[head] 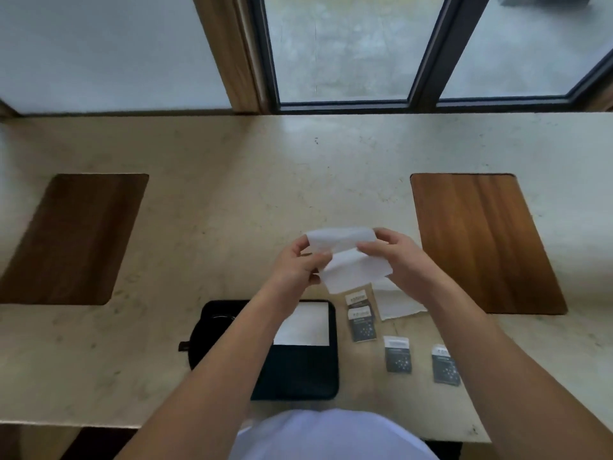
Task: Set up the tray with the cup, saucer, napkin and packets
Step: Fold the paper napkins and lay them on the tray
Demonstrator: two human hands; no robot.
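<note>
Both hands hold a white napkin [345, 257] in the air above the table, beyond the tray. My left hand [298, 263] pinches its left edge and my right hand [394, 257] grips its right side; the napkin is partly folded over. The black tray [298, 373] lies near the table's front edge, with another white napkin [306, 323] flat on its far right part. A dark cup on its saucer [212, 330] sits at the tray's left, largely hidden by my left forearm. Several dark packets [363, 327] lie on the table right of the tray.
A further white napkin [398, 302] lies on the table under my right wrist. Two wooden inlays are set in the beige tabletop, one at left [73, 237] and one at right [481, 240]. Windows run along the far edge.
</note>
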